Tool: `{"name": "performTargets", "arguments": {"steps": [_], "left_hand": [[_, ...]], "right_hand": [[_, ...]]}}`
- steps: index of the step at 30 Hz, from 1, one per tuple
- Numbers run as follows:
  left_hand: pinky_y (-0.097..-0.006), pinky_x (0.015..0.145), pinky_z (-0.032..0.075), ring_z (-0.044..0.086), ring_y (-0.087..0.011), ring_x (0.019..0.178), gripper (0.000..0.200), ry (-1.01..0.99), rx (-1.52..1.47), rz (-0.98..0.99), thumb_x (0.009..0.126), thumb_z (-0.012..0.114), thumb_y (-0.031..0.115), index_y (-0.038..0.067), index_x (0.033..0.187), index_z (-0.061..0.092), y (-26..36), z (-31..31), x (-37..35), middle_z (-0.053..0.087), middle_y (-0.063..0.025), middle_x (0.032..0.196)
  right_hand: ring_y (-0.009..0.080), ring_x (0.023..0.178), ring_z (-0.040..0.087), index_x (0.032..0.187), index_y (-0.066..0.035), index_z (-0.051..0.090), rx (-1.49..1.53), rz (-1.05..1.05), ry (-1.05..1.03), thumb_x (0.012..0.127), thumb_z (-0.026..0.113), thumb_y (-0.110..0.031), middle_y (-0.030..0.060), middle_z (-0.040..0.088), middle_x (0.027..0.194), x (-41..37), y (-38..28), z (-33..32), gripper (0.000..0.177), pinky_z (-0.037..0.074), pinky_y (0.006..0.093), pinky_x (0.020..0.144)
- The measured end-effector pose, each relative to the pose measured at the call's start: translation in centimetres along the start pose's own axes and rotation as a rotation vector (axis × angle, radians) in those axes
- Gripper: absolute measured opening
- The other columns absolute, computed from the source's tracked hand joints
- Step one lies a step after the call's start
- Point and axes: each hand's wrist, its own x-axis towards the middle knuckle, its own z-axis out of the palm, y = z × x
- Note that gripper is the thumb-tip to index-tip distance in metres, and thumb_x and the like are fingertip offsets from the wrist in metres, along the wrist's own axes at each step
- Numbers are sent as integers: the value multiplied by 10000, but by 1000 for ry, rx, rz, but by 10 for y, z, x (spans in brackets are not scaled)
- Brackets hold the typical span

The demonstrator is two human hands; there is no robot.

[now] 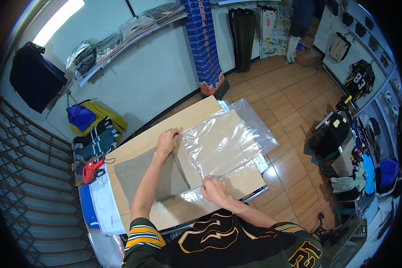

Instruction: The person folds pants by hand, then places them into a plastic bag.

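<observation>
A folded olive-grey garment point(143, 172) lies on the cardboard-covered table point(165, 123). To its right a clear plastic bag point(214, 145) is spread flat, its edge running beside the garment. My left hand point(167, 142) is closed at the bag's upper left corner, by the garment's top edge, fingers pinched on the plastic. Near the bag's lower left corner, my right hand point(215, 191) has its fingers bent together on the bag's edge. The garment's right edge lies between my two hands, partly under clear plastic.
A red tool point(93, 171) sits at the table's left end beside papers point(108, 207). More clear plastic point(254, 127) overhangs the right end. A blue pillar point(203, 44) stands beyond the table. Clothes racks point(344, 147) are at the right; a metal lattice gate point(35, 183) is at the left.
</observation>
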Motion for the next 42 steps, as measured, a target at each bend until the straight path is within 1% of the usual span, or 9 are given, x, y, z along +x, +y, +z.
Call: {"name": "performTargets", "arguments": {"steps": [5,9,11,14,15,19,29,37,42], "left_hand": [[-410,784,544,685,-357,838,219,49,-246,-23,849,680,117,29,1049,695,-18,-2,-14,712,-158,933],[-396,882,516,671,-338,959,300,163,-156,3,850,690,132,33,1132,671,-8,-28,-50,700,-156,1035],[-435,1018,427,596,-315,1153,365,133,-103,-43,846,693,144,70,1201,644,-2,-40,-74,646,-148,1194],[-499,1081,334,504,-311,1275,374,196,-18,-51,848,689,151,102,1215,637,-11,-35,-110,584,-126,1300],[-570,1120,269,427,-326,1355,418,163,8,-80,859,683,213,121,1262,621,-15,-33,-118,512,-128,1410],[-632,1174,138,298,-318,1459,560,135,119,-119,876,656,360,155,1387,550,-22,-17,-132,446,-117,1509],[-623,1184,115,297,-307,1466,630,45,74,-17,837,681,439,165,1391,556,4,-15,-126,453,-71,1517],[-626,1178,126,302,-320,1455,644,19,-7,94,796,720,401,163,1375,568,28,4,-107,440,-93,1511],[-605,1177,140,268,-347,1456,660,67,45,9,770,746,387,146,1358,570,35,14,-91,369,-148,1517]], "right_hand": [[439,658,668,916,23,631,-39,49,15,797,645,-162,249,658,695,1,-12,7,220,519,554,612],[442,669,674,918,6,631,-91,99,52,792,654,-172,249,666,706,9,-18,4,219,520,558,618],[447,666,671,950,1,616,-109,97,96,797,652,-171,240,670,701,16,-16,10,233,511,575,616],[452,692,672,994,-4,598,-141,129,102,799,653,-174,237,679,725,30,-19,9,264,504,588,634],[452,692,672,994,-4,598,-140,118,95,799,653,-174,237,679,725,36,-20,10,264,504,588,634],[458,757,672,1023,-39,604,-132,82,198,845,643,-213,219,691,764,67,-7,21,252,493,584,694],[441,698,665,804,-40,691,-192,76,263,917,617,-269,207,680,725,101,-23,-1,266,511,536,640],[433,680,664,812,-36,691,-152,46,303,912,638,-273,203,674,707,96,-29,-13,263,504,531,618],[426,709,679,890,-36,671,-176,24,251,912,637,-250,203,693,756,78,-27,-14,218,523,533,631]]}}
